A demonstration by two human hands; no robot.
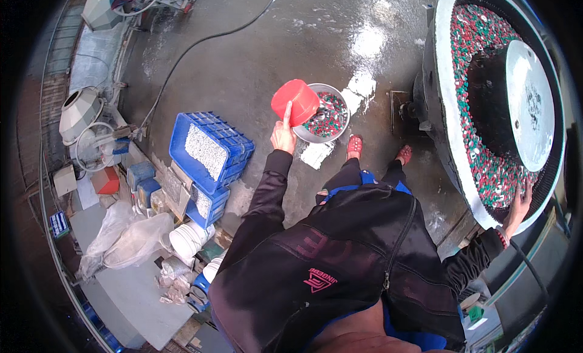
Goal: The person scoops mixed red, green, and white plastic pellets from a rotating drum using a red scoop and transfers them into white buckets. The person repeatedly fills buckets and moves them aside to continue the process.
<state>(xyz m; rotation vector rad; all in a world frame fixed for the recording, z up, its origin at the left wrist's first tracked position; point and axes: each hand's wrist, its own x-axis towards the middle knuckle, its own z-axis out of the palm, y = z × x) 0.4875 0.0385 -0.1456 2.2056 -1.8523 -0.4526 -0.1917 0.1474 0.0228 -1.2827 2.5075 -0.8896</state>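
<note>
A big round tub machine (486,110) is being seen at the side of the wet floor (291,43), and every place here is told from this tub. It is filled with a ring of small red, green and white pieces (486,171), with a dark hole and a grey round lid (531,104) in its middle.

The tub's white rim, on its near side, is being touched by the right hand (519,201). The fingers are being laid flat and spread on the rim, so nothing is being gripped there.

Away from the tub, across the floor, a silver metal bowl (325,113) is being kept low. The same small coloured pieces are lying inside it. A red plastic scoop (296,101) is being held tilted over the far edge of the bowl. It is being gripped by the left hand (283,134), with fingers closed on it and one finger pointing up along it.

Farther from the tub, blue crates (209,149) with white bits are being stacked, and white buckets (191,237) are being kept beside them.

The step in hand looks like pieces being scooped into or out of the bowl; which way cannot be told. The next move would call for the scoop being kept steady, so nothing is being spilled on the slippery floor.
</note>
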